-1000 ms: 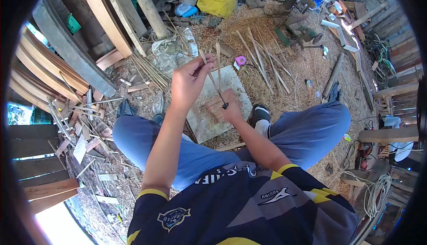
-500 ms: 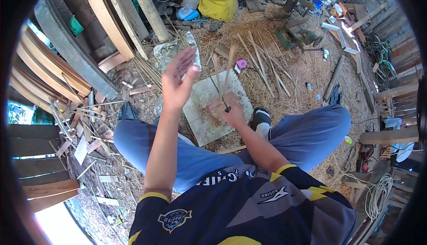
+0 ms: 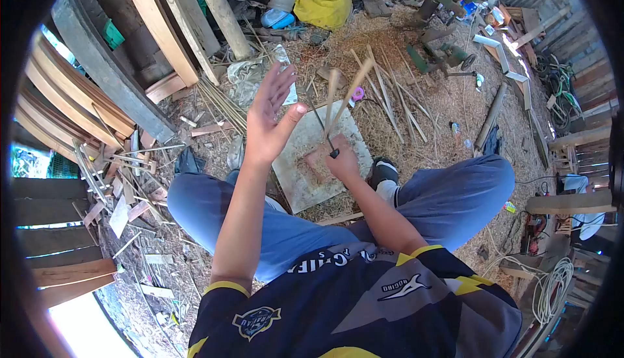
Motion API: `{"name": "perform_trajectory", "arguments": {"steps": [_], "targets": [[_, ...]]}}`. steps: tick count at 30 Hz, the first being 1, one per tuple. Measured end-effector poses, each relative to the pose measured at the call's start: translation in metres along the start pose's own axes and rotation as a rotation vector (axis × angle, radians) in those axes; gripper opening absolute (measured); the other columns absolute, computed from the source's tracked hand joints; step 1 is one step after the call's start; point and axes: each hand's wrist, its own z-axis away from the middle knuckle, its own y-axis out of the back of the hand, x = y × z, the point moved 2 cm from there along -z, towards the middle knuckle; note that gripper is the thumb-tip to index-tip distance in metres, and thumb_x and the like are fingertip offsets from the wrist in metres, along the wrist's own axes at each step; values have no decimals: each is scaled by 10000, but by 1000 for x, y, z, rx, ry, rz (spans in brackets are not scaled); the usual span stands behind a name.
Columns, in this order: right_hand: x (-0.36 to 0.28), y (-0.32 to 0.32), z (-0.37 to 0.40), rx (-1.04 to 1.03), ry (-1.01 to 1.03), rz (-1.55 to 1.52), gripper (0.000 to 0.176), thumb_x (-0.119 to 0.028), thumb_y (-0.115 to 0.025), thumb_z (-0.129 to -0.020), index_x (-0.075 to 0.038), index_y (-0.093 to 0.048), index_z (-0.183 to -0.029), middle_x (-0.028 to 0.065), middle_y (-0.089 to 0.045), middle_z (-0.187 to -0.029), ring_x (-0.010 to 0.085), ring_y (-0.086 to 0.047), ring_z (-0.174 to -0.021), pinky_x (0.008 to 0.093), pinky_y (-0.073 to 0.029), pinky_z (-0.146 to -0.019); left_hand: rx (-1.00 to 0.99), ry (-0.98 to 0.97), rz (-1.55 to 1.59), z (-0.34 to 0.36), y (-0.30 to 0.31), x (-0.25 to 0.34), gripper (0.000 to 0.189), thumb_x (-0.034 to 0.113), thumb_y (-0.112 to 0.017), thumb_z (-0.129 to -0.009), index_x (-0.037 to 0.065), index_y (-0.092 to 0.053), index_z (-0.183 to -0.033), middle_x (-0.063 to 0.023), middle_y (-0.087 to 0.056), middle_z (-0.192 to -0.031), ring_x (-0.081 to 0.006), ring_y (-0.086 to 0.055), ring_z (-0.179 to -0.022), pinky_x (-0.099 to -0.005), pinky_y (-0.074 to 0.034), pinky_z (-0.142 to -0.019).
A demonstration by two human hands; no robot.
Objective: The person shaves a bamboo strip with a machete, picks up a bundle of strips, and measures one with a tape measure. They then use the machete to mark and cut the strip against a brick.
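My left hand [image 3: 273, 116] is raised, its fingers stretched and the thumb apart, with nothing in it. It hangs above the left edge of a pale square board [image 3: 296, 186] lying on the ground between my legs. Over the board, my right hand [image 3: 344, 161] is closed round the lower ends of two light wooden sticks [image 3: 354, 87], which fan upward and look blurred. A thin dark rod with a black handle [image 3: 334, 153] also sits at this hand. A reddish block [image 3: 316, 158] lies on the board beside my fingers, partly covered by them.
Loose wooden strips [image 3: 383, 98] lie on the shavings beyond the board, near a pink roll [image 3: 357, 93]. Curved timbers [image 3: 110, 65] lean at the left. A green metal machine [image 3: 442, 56] stands at the back right, and a yellow sack [image 3: 323, 9] lies at the back.
The sticks in my right hand have swung to the right. My left hand has shifted slightly right, and its fingers and thumb have spread wider.
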Motion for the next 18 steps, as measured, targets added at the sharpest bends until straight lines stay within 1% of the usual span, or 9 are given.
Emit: {"name": "perform_trajectory", "arguments": {"steps": [2, 4, 6, 7, 9, 12, 14, 17, 18], "targets": [[44, -25, -4, -71, -39, 42, 385, -325, -705, -801, 21, -707, -969, 274, -724, -924, 460, -703, -910, 532, -559, -818, -15, 36, -58, 0, 0, -2, 977, 191, -858, -861, -40, -261, -1599, -278, -462, -1549, -347, -459, -1454, -470, -368, -1198], [44, -27, -7, -168, -109, 82, 390, -329, -714, -805, 22, -715, -974, 277, -728, -939, 461, -705, -923, 534, -560, -822, -67, 72, -148, 1, -3, -10, 1008, 166, -882, -832, -40, -261, -1598, -274, -461, -1552, -336, -469, -1448, -469, -380, -1192], [46, -25, -9, -306, -208, 137, 387, -336, -713, -805, 24, -713, -947, 281, -726, -926, 456, -707, -918, 536, -553, -809, -123, 28, -193, 1, -10, -14, 1030, 142, -895, -812, -26, -259, -1605, -266, -465, -1552, -328, -471, -1448, -467, -385, -1189], [53, -27, -8, -252, -170, 149, 385, -336, -710, -808, 28, -713, -934, 284, -723, -917, 454, -707, -913, 536, -551, -803, -152, 6, -215, 2, -15, -15, 1041, 129, -901, -802, -19, -258, -1608, -263, -468, -1552, -324, -472, -1448, -466, -388, -1188], [56, -35, -14, -133, -84, 160, 383, -336, -703, -815, 35, -713, -910, 289, -719, -898, 451, -708, -903, 537, -546, -790, -100, -9, -199, 2, -23, -9, 1043, 136, -899, -807, -17, -253, -1611, -267, -461, -1557, -333, -460, -1456, -470, -382, -1191], [17, -8, -9, -105, -115, 36, 380, -334, -690, -827, 42, -711, -875, 300, -718, -919, 451, -706, -939, 534, -552, -811, -54, -40, -166, 1, -22, -8, 1049, 151, -898, -811, -20, -243, -1613, -275, -442, -1568, -346, -444, -1468, -473, -378, -1192], [18, -12, -10, -55, -71, 5, 373, -330, -685, -833, 41, -714, -870, 302, -720, -949, 452, -701, -977, 531, -554, -842, -45, -39, -157, 1, -17, -9, 1056, 166, -900, -812, -25, -239, -1612, -279, -427, -1578, -355, -436, -1472, -476, -376, -1193], [58, -33, -9, -38, 56, 80, 378, -327, -688, -835, 43, -714, -904, 305, -722, -993, 455, -693, -1025, 527, -553, -889, -63, 6, -187, 0, -15, -12, 1065, 187, -904, -810, -34, -235, -1610, -283, -411, -1587, -366, -430, -1474, -480, -371, -1197], [61, -36, -11, -25, 77, 106, 388, -328, -690, -835, 44, -709, -943, 305, -721, -1005, 457, -691, -1033, 526, -551, -899, -73, 24, -214, 1, -16, -14, 1067, 191, -905, -810, -37, -235, -1609, -283, -410, -1588, -367, -430, -1474, -479, -369, -1198]]}}
